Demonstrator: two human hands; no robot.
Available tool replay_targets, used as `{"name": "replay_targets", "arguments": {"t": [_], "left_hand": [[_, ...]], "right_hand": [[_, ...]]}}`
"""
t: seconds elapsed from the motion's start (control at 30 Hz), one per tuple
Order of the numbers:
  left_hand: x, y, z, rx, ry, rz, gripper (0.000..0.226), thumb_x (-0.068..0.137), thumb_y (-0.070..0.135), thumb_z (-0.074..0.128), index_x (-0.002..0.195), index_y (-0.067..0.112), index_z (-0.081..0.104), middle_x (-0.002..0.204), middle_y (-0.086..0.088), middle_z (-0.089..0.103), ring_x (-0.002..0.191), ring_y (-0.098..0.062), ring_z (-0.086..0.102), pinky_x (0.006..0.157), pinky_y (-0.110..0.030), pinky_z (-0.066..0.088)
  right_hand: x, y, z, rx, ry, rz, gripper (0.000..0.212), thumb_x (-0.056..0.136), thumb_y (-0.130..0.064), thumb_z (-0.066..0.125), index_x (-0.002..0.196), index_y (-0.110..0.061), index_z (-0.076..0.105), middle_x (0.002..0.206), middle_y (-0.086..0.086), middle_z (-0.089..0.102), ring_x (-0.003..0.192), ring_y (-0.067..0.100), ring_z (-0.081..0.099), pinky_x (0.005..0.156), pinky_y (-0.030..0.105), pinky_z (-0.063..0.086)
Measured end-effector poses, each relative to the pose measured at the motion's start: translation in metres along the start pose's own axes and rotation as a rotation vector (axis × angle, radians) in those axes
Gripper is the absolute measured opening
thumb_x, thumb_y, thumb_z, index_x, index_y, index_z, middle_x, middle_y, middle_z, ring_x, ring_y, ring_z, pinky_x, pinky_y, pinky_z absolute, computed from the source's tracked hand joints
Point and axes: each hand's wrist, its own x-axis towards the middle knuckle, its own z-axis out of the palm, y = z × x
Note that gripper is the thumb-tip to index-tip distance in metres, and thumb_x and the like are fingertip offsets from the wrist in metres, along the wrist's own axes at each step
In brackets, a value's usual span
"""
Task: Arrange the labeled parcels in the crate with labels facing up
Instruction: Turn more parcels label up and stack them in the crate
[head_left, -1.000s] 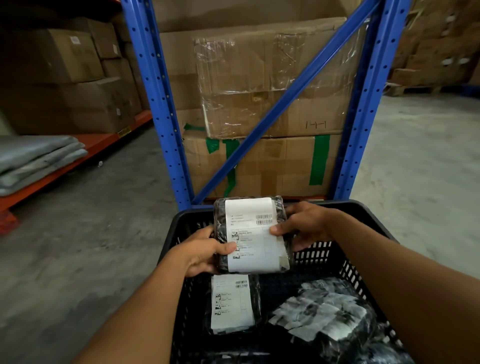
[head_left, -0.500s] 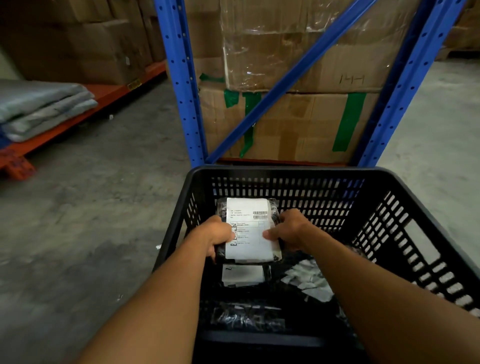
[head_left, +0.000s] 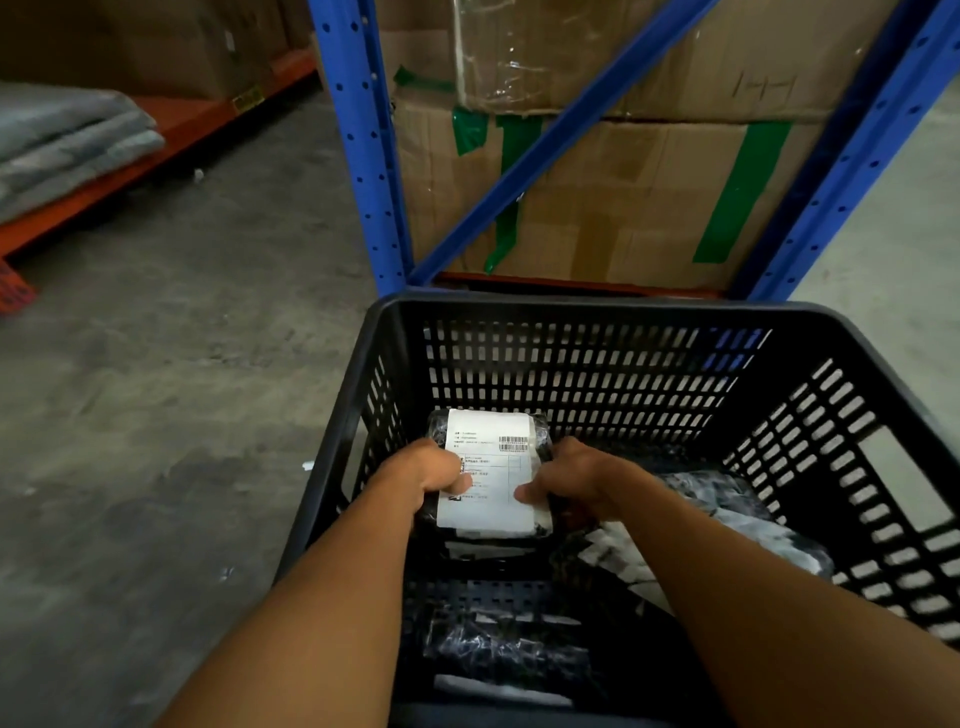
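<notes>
From the head camera, the left hand (head_left: 434, 467) and right hand (head_left: 569, 480) clamp the dark plastic-wrapped parcel with a white printed label (head_left: 491, 475) by its two sides, label up, low inside the black slotted plastic crate (head_left: 582, 358) near its far left corner. This looks like the placing step — next, set it flat above the labelled parcel beneath (head_left: 485, 551) and let go without tipping it.

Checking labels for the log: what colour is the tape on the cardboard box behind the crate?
Green tape, clearest in the head view.
</notes>
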Motion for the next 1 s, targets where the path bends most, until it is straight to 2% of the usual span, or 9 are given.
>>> {"name": "replay_targets", "arguments": {"t": [0.17,0.3,0.4,0.5,0.57,0.63,0.73,0.83,1.0], "left_hand": [[0.008,0.003,-0.002,0.021,-0.008,-0.001,0.040,0.090,-0.002,0.060,0.129,0.005,0.059,0.128,-0.013,0.062,0.119,-0.033,0.055,0.088,-0.038,0.042],[0.006,0.006,-0.003,0.030,-0.005,-0.004,0.037,0.091,-0.003,0.060,0.128,0.004,0.060,0.123,-0.011,0.062,0.117,-0.032,0.055,0.082,-0.037,0.040],[0.007,0.004,-0.003,0.024,-0.005,-0.001,0.038,0.091,-0.004,0.060,0.128,0.005,0.060,0.128,-0.013,0.063,0.119,-0.032,0.056,0.088,-0.038,0.041],[0.010,0.002,-0.004,0.012,-0.004,-0.007,0.036,0.091,-0.005,0.059,0.125,0.004,0.061,0.128,-0.014,0.062,0.120,-0.033,0.055,0.097,-0.041,0.043],[0.010,0.002,-0.006,0.014,-0.009,-0.014,0.035,0.091,-0.004,0.059,0.125,0.004,0.062,0.129,-0.015,0.062,0.120,-0.034,0.055,0.102,-0.044,0.043],[0.008,0.001,-0.007,0.029,-0.019,-0.018,0.035,0.092,-0.004,0.058,0.125,0.004,0.062,0.130,-0.015,0.062,0.122,-0.035,0.054,0.097,-0.044,0.043],[0.005,-0.003,-0.007,0.039,-0.022,-0.035,0.033,0.091,-0.005,0.058,0.122,0.004,0.063,0.126,-0.015,0.063,0.119,-0.035,0.056,0.093,-0.043,0.044],[0.005,-0.004,-0.007,0.084,-0.005,-0.036,0.033,0.090,-0.001,0.061,0.122,0.004,0.063,0.122,-0.015,0.065,0.113,-0.034,0.061,0.094,-0.042,0.049],[-0.005,-0.004,-0.005,0.074,-0.023,-0.075,0.035,0.090,0.004,0.064,0.124,0.006,0.061,0.121,-0.018,0.065,0.107,-0.038,0.063,0.078,-0.049,0.051]], "right_hand": [[-0.009,-0.006,0.005,0.059,0.027,0.033,0.083,0.073,-0.016,0.081,0.137,-0.009,0.029,0.132,0.017,0.051,0.110,0.037,0.061,0.086,0.054,0.058],[-0.007,-0.005,0.005,0.089,0.048,0.050,0.094,0.071,-0.015,0.081,0.144,-0.010,0.023,0.141,0.016,0.047,0.122,0.038,0.054,0.094,0.054,0.052],[-0.002,-0.003,0.008,0.192,0.015,0.080,0.085,0.066,-0.006,0.080,0.137,-0.006,0.033,0.131,0.019,0.056,0.108,0.042,0.063,0.075,0.061,0.058],[0.021,0.008,0.010,0.251,-0.029,0.068,0.087,0.057,-0.002,0.077,0.136,-0.008,0.041,0.125,0.021,0.061,0.101,0.044,0.067,0.069,0.073,0.052],[0.015,0.006,0.012,0.265,-0.043,0.062,0.083,0.061,-0.001,0.075,0.136,-0.008,0.041,0.125,0.021,0.061,0.100,0.044,0.068,0.067,0.071,0.053],[-0.007,-0.005,0.015,0.250,-0.041,0.073,0.073,0.071,0.001,0.073,0.135,-0.005,0.038,0.128,0.022,0.058,0.102,0.044,0.067,0.066,0.067,0.056],[-0.011,-0.008,0.016,0.217,-0.044,0.081,0.061,0.081,0.002,0.068,0.131,-0.002,0.034,0.130,0.022,0.055,0.103,0.041,0.067,0.076,0.061,0.057],[-0.005,-0.009,0.016,0.171,-0.042,0.085,0.070,0.076,-0.002,0.071,0.137,-0.001,0.036,0.129,0.022,0.056,0.101,0.039,0.067,0.081,0.066,0.054],[-0.010,-0.007,0.015,0.157,-0.035,0.070,0.065,0.085,-0.004,0.069,0.135,-0.008,0.028,0.131,0.020,0.055,0.106,0.037,0.066,0.087,0.060,0.055]]}}
